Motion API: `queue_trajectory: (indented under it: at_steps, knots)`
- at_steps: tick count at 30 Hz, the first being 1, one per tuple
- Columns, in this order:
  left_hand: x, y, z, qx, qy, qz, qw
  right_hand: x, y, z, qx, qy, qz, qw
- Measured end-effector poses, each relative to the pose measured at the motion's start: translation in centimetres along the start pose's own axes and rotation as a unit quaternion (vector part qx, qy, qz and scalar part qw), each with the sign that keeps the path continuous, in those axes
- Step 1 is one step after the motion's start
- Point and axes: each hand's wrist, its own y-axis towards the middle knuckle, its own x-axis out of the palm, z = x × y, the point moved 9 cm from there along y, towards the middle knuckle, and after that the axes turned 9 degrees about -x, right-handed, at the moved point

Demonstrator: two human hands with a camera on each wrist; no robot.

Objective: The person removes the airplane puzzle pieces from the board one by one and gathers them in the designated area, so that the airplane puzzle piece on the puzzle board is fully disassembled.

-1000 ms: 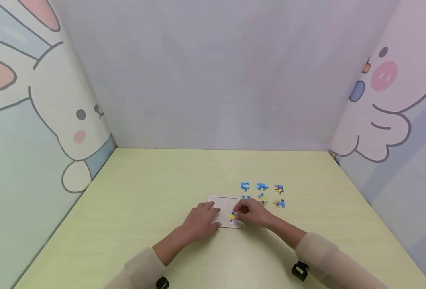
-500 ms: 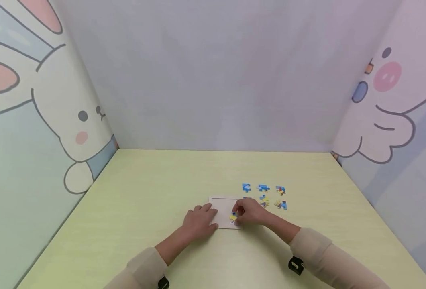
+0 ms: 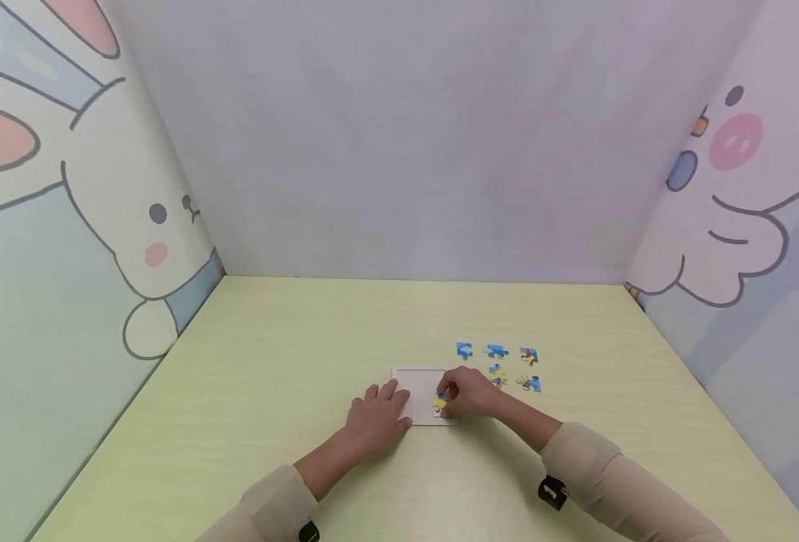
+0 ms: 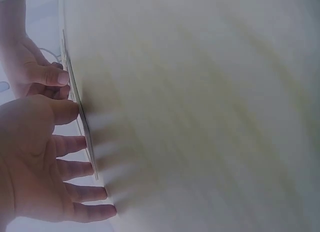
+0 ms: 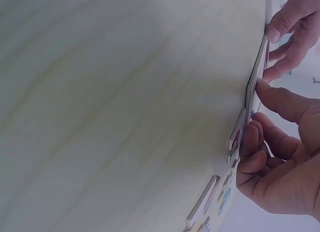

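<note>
A pale square puzzle tray (image 3: 418,382) lies flat on the table between the two hands. My left hand (image 3: 376,421) rests on its left edge with spread fingers; in the left wrist view the thumb and fingertips meet the tray's edge. My right hand (image 3: 470,393) is over the tray's right side, thumb and index finger pinching a small yellow and blue jigsaw piece (image 3: 438,403) in the lower right area. The right wrist view shows the thumb (image 5: 280,99) at the tray's edge and the other fingers curled; the piece is hidden there.
Several loose jigsaw pieces lie beyond and right of the tray, among them a blue piece (image 3: 464,350), a blue and red piece (image 3: 529,355) and a yellow one (image 3: 498,375). A grey cloth wall (image 3: 413,150) stands behind the table (image 3: 291,331).
The right fingers shift slightly over the piece, covering more of it and hiding a loose blue piece behind the hand. My left hand stays on the tray. The head view shifts a little.
</note>
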Motion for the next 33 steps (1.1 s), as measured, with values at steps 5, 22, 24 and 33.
queue_trajectory:
  at_steps: [5, 22, 24, 33]
  knots:
    - [-0.01, -0.03, 0.03, 0.0, 0.006, -0.003, 1.0, 0.08, -0.09, 0.21, 0.004, 0.013, -0.006, 0.9999]
    - [-0.41, -0.06, 0.05, -0.007, -0.007, -0.014, 0.9999, 0.08, -0.18, 0.03, -0.004, 0.025, -0.002, 0.9997]
    - [-0.37, -0.04, 0.03, -0.008, -0.009, -0.014, 0.9998, 0.07, -0.24, 0.16, -0.002, 0.032, 0.002, 0.9995]
    - [-0.07, -0.02, -0.11, -0.01, -0.004, -0.019, 0.9998, 0.07, -0.47, 0.45, -0.029, 0.079, 0.001, 0.9964]
